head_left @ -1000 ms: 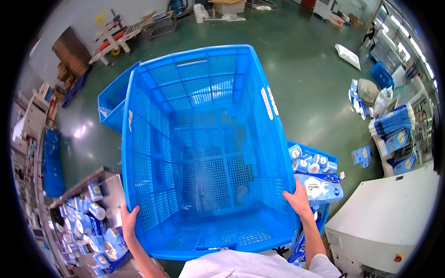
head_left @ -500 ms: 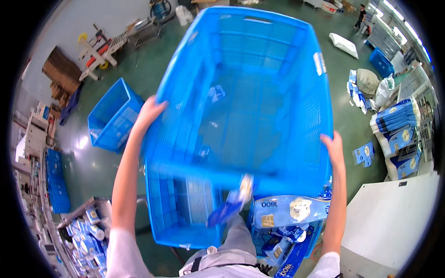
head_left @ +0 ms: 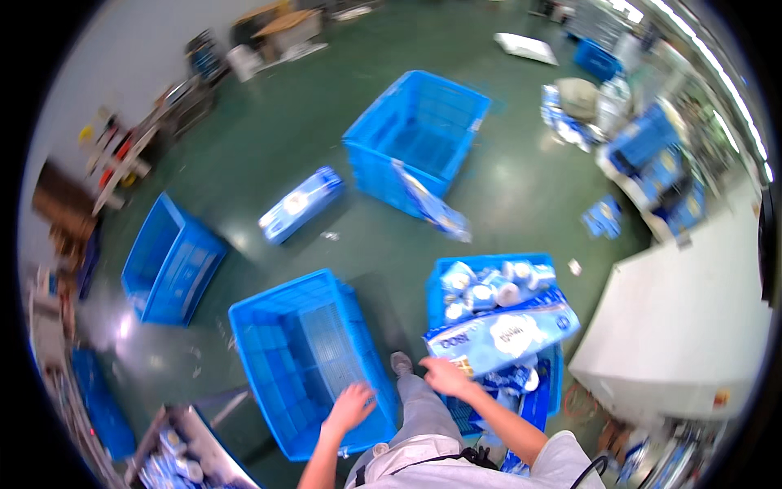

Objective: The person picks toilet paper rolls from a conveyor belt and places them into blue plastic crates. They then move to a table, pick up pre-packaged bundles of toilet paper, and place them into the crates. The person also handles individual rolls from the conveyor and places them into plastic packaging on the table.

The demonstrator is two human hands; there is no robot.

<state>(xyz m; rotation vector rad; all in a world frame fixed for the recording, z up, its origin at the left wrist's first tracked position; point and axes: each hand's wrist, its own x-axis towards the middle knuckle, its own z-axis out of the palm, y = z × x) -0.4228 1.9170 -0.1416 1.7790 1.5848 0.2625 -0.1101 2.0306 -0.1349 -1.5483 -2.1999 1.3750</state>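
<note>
My left hand (head_left: 352, 407) is over the near blue plastic crate (head_left: 281, 399), holding nothing, its fingers loosely apart. My right hand (head_left: 446, 376) is at the lower left end of a blue and white plastic-wrapped pack (head_left: 533, 324), fingers apart; whether it touches the pack is unclear. This pack lies across another blue crate (head_left: 555, 391) that contains several wrapped white rolls (head_left: 495, 287) and crumpled blue packaging (head_left: 511, 380). Farther ahead stands a large blue crate (head_left: 375, 167), with a blurred blue and white piece of packaging (head_left: 432, 208) at its near side.
Another blue pack (head_left: 301, 204) lies on the green floor left of the far crate. A tilted-looking blue crate (head_left: 175, 269) stands at left. White machine housing (head_left: 652, 334) borders the right. A metal bin of rolls (head_left: 204, 444) is at lower left.
Both hands have let go of the large crate, which is now on the floor farther ahead. My hands have come back toward my body. The pack on the floor has come into view.
</note>
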